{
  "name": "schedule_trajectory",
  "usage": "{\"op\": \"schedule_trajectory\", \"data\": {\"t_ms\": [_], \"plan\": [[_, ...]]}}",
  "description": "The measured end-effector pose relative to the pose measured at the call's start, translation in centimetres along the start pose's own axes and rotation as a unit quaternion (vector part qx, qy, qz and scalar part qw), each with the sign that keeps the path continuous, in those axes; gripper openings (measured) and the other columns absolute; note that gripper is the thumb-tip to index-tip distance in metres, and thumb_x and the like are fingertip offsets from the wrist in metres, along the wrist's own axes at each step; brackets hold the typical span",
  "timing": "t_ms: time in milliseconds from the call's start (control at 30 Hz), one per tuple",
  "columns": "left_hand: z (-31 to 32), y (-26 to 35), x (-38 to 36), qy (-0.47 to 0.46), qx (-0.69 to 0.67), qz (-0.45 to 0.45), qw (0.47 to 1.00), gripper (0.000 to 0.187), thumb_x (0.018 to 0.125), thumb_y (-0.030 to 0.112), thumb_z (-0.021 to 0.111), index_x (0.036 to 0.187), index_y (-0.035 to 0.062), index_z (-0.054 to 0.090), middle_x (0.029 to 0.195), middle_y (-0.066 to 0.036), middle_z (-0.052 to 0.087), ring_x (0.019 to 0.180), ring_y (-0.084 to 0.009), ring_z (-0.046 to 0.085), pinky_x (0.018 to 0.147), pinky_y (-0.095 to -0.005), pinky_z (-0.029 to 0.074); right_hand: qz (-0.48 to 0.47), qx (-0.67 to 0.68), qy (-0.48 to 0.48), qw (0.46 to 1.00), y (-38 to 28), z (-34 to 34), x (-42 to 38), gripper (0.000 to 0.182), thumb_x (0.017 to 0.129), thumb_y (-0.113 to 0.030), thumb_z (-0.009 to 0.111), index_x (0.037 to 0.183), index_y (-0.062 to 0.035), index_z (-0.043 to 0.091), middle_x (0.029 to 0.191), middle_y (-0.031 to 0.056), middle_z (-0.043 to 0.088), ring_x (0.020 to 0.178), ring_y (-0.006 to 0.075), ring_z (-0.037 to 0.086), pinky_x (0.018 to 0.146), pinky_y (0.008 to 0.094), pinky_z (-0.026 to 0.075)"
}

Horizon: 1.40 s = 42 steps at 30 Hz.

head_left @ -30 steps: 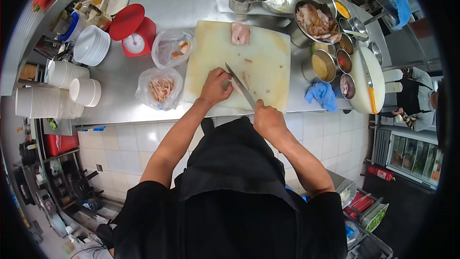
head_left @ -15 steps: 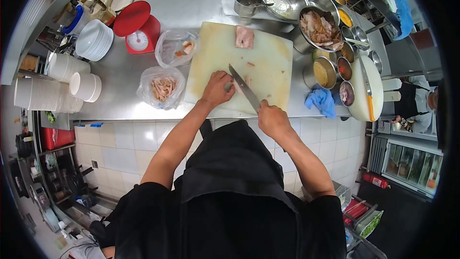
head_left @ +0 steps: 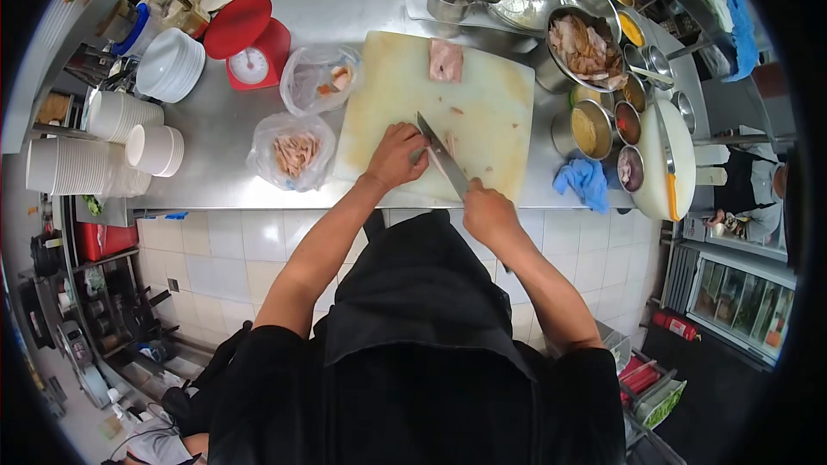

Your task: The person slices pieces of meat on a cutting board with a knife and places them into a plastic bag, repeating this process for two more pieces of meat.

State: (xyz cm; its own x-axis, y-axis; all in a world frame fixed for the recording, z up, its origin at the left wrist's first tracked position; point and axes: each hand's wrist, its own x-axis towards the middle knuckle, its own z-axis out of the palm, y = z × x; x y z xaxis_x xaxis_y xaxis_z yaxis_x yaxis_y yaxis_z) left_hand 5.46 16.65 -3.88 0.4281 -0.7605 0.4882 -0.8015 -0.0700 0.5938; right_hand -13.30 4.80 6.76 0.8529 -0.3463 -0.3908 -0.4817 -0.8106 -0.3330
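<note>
Hands (head_left: 399, 158) (head_left: 492, 212) at knife (head_left: 447, 161); scale dial (head_left: 249, 65) unreadable

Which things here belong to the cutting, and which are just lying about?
In use:
- knife, in the right hand
- cutting board, with the left hand beside the blade
- meat slab
- bag of meat strips, probably

Apparently lying about:
- red scale
- stacked white plates
- blue cloth
- orange-handled knife
</note>
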Motion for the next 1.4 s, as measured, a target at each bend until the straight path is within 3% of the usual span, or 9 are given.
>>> {"op": "schedule_trajectory", "data": {"t_ms": [267,333,367,467,600,933,1033,1100,1400], "plan": [[-0.3,0.4,-1.1,0.005,0.019,0.029,0.999,0.022,0.07,0.007,0.068,0.091,0.0068,0.063,0.091,-0.009,0.059,0.086,-0.0265,0.058,0.079,-0.037,0.046,0.018,0.042,0.021,0.999,1.1,-0.1,0.3,0.023,0.094,-0.017,0.05,0.104,0.0043,0.052,0.081,0.0281,0.066,0.079,0.0455,0.066,0.075,0.0533,0.052],[-0.3,2.0,-2.7,0.143,-0.063,-0.3,0.941,0.025,0.078,0.004,0.066,0.103,0.0068,0.063,0.091,-0.007,0.062,0.083,-0.0225,0.061,0.075,-0.0315,0.049,0.025,0.063,0.028,0.997,1.0,-0.4,-0.4,0.024,0.095,-0.019,0.05,0.104,0.0038,0.053,0.08,0.028,0.066,0.078,0.0454,0.066,0.074,0.0535,0.052],[0.0,2.3,-2.5,0.14,-0.062,-0.298,0.942,0.025,0.078,0.004,0.066,0.103,0.0068,0.063,0.091,-0.007,0.062,0.083,-0.0225,0.061,0.075,-0.0315,0.049,0.016,0.081,0.047,0.995,1.1,-0.8,-0.6,0.024,0.095,-0.018,0.051,0.103,0.0037,0.053,0.079,0.028,0.065,0.078,0.0455,0.065,0.073,0.0537,0.051],[0.1,4.3,-0.8,0.121,-0.369,-0.493,0.779,0.024,0.095,0.012,0.059,0.117,0.0046,0.055,0.106,-0.004,0.065,0.091,-0.0169,0.064,0.079,-0.031,0.051,-0.016,0.117,0.087,0.989,1.0,-0.8,-0.7,0.023,0.095,-0.018,0.051,0.101,0.0042,0.053,0.075,0.0279,0.064,0.073,0.0454,0.065,0.07,0.053,0.051],[0.5,2.3,0.4,0.013,-0.73,-0.389,0.562,0.03,0.101,0.019,0.051,0.128,0.006,0.051,0.117,-0.006,0.063,0.105,-0.0176,0.062,0.089,-0.0339,0.05,-0.007,0.261,0.014,0.965,-0.5,-2.4,-0.3,0.023,0.096,-0.017,0.05,0.098,0.0055,0.053,0.064,0.0241,0.061,0.051,0.0385,0.062,0.056,0.0476,0.051],[-0.1,-2.4,-0.5,-0.06,-0.66,-0.398,0.634,0.019,0.098,0.016,0.057,0.114,0.0071,0.063,0.101,-0.004,0.068,0.094,-0.0158,0.065,0.077,-0.0318,0.053,0.064,0.424,0.058,0.901,3.0,-2.8,-1.4,0.023,0.097,-0.02,0.052,0.094,0.0027,0.051,0.049,0.0086,0.048,0.034,0.0171,0.048,0.036,0.034,0.038],[0.9,0.5,1.5,-0.032,-0.342,-0.491,0.8,0.018,0.089,0.013,0.065,0.105,0.0051,0.068,0.093,-0.009,0.07,0.081,-0.0227,0.066,0.075,-0.0369,0.054,0.087,0.432,0.077,0.894,4.9,-3.7,-2.7,0.021,0.097,-0.019,0.051,0.092,0.0012,0.051,0.049,0.0067,0.048,0.034,0.0158,0.047,0.035,0.034,0.038],[3.7,2.1,2.0,0.023,-0.036,-0.316,0.948,0.025,0.084,0.008,0.065,0.108,0.0039,0.065,0.097,-0.017,0.066,0.08,-0.0308,0.064,0.074,-0.0407,0.054,0.098,0.428,0.07,0.896,6.3,-2.8,-3.2,0.021,0.097,-0.019,0.051,0.091,0.0009,0.051,0.049,0.0061,0.047,0.034,0.0153,0.047,0.035,0.0336,0.038],[7.0,4.1,5.2,-0.077,0.1,-0.328,0.936,0.017,0.076,0.006,0.066,0.091,0.0024,0.06,0.094,-0.024,0.062,0.09,-0.042,0.063,0.08,-0.0491,0.052,0.128,0.439,0.051,0.888,7.5,1.0,-5.1,0.017,0.098,-0.02,0.051,0.099,-0.0034,0.054,0.05,0.0023,0.044,0.034,0.0129,0.043,0.032,0.0299,0.034]]}}
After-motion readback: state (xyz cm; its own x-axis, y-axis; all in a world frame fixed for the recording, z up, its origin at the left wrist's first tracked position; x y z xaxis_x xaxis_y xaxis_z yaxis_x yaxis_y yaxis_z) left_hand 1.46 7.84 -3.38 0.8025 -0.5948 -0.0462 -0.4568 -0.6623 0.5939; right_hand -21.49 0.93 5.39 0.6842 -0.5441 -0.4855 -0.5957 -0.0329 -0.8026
